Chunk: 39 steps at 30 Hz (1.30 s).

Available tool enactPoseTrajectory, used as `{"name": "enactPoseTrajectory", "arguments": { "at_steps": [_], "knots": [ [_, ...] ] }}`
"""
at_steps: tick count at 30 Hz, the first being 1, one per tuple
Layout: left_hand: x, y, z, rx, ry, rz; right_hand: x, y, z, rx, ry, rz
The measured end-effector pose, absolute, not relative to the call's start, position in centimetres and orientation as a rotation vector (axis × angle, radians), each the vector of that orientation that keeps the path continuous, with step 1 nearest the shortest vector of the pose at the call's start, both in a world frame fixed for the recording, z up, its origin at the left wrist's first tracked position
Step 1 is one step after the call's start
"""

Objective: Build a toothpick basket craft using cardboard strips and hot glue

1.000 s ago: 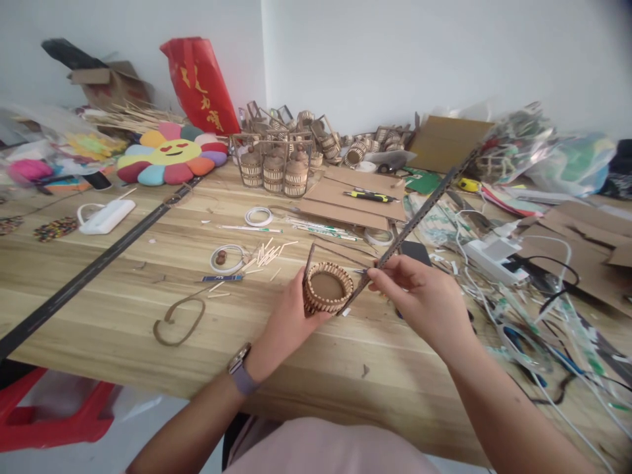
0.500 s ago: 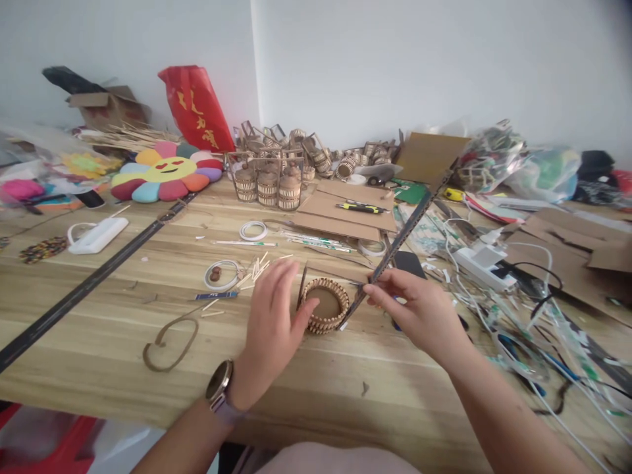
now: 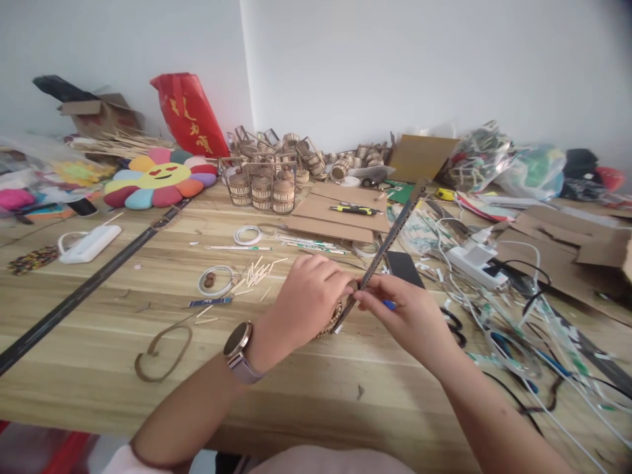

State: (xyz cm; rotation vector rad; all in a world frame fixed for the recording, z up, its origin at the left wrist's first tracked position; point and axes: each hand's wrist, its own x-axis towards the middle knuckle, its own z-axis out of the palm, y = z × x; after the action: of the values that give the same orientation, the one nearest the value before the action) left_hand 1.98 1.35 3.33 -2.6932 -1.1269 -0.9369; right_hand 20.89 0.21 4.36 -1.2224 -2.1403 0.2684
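My right hand [image 3: 402, 316] pinches a long dark strip [image 3: 395, 230] that slants up and to the right from the tabletop. Over the small round basket [image 3: 328, 324] lies my left hand [image 3: 316, 299], its fingers closed at the strip beside my right fingertips. What those left fingers grip is too small to make out. Only the lower right rim of the basket shows; the rest is hidden under my left hand. A watch is on my left wrist.
White tape rolls [image 3: 216, 281], short sticks [image 3: 254, 273] and a curled brown strip [image 3: 162, 352] lie to the left. Cardboard [image 3: 330, 227] and finished small baskets [image 3: 261, 187] stand behind. On the right are a power strip [image 3: 476, 266], cables and a phone [image 3: 403, 268].
My left hand has moved right, across the basket to the dark strip, and its spread fingers have closed. My right hand still pinches the strip.
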Motion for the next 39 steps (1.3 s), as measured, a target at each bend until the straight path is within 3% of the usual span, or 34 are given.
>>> {"name": "enactPoseTrajectory", "arguments": {
  "at_steps": [30, 34, 39],
  "knots": [
    [2.0, 1.4, 3.5, -2.725, -1.126, -1.049, 20.7, 0.2, 4.4, -1.216, -2.154, 0.264],
    [0.9, 1.0, 3.8, -2.731, -1.124, -1.287, 20.8, 0.2, 4.2, -1.219, -2.156, 0.24],
    [-1.8, 0.7, 1.5, -2.317, -1.66, -1.865, 21.0, 0.4, 4.0, -1.23, -2.168, 0.219]
  ]
}}
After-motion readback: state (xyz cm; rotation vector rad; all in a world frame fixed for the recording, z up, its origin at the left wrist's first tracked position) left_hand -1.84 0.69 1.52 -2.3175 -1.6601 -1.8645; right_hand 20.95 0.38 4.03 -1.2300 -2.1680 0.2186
